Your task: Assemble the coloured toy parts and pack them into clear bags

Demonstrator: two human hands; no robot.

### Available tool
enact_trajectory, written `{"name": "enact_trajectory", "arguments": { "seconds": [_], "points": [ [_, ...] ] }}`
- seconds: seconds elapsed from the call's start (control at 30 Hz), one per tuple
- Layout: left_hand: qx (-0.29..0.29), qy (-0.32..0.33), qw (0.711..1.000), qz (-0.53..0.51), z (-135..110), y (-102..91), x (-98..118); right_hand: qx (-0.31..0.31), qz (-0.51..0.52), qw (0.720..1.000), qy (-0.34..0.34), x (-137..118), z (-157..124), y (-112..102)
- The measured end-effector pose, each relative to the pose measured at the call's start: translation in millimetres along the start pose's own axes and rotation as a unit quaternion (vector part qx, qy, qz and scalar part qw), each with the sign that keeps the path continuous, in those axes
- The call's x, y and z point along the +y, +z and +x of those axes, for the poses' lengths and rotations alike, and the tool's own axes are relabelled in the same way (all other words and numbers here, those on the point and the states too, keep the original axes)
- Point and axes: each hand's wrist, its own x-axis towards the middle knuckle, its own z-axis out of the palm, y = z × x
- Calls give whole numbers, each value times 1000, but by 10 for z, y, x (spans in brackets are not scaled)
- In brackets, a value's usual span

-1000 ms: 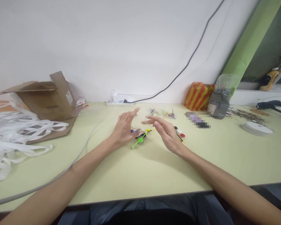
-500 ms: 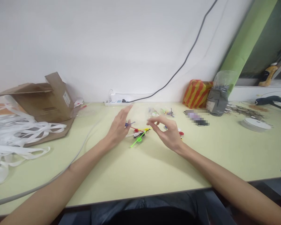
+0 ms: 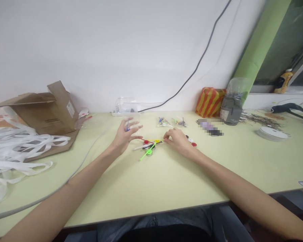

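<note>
My left hand (image 3: 124,136) hovers just above the pale green table (image 3: 151,181), fingers spread, with a small blue stick (image 3: 127,126) caught between two of them. My right hand (image 3: 178,142) rests on the table with its fingers curled down. Its fingertips are at the right end of a yellow stick (image 3: 157,141); what they pinch is hidden. Between the hands lies a small cluster of plastic parts: a green stick (image 3: 146,153), a red piece (image 3: 146,142) and a black one. Red and white round caps (image 3: 192,142) lie just right of my right hand.
A torn cardboard box (image 3: 47,107) and a heap of white straps (image 3: 17,148) fill the left. A grey cable (image 3: 73,174) crosses the table. At the back are a power strip (image 3: 126,109), small bags of parts (image 3: 170,121), a striped bag (image 3: 209,102), a grey bag (image 3: 231,107) and a white tape reel (image 3: 272,133).
Both hands came down from mid-air toward the table. My right hand curled shut and landed by the yellow stick. My left hand drew back left, carrying the blue stick.
</note>
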Motion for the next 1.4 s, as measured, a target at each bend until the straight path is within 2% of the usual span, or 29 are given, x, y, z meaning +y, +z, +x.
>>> {"name": "enact_trajectory", "arguments": {
  "seconds": [0.2,0.3,0.4,0.47,0.57,0.67,0.73,0.83,0.9,1.0,1.1,1.4],
  "points": [
    [-63,-66,995,-25,-16,-29,62,-2,-3,1000,6,0,-3,20],
    [-116,-89,989,-11,-31,-32,91,34,12,999,14,40,31,3],
    [-161,-109,981,-1,-57,-26,106,96,36,995,16,89,66,-74],
    [-186,-119,975,5,-75,-25,102,159,73,984,14,126,97,-181],
    [-216,-130,968,18,-97,-24,89,267,142,953,6,153,193,-455],
    [-238,-133,962,27,-125,-9,97,314,180,931,-35,65,358,-826],
    [-248,-126,960,26,-149,11,115,290,175,937,-86,-76,482,-1053],
    [-258,-120,958,23,-181,43,133,183,116,963,-161,-353,642,-1250],
    [-261,-118,958,21,-191,57,123,121,80,970,-194,-526,721,-1279],
    [-261,-114,958,17,-189,62,83,69,74,969,-224,-700,803,-1243],
    [-261,-110,959,14,-183,66,51,49,103,966,-232,-762,855,-1189],
    [-269,-110,956,23,-198,112,58,76,114,963,-234,-728,928,-1082]
  ]
}}
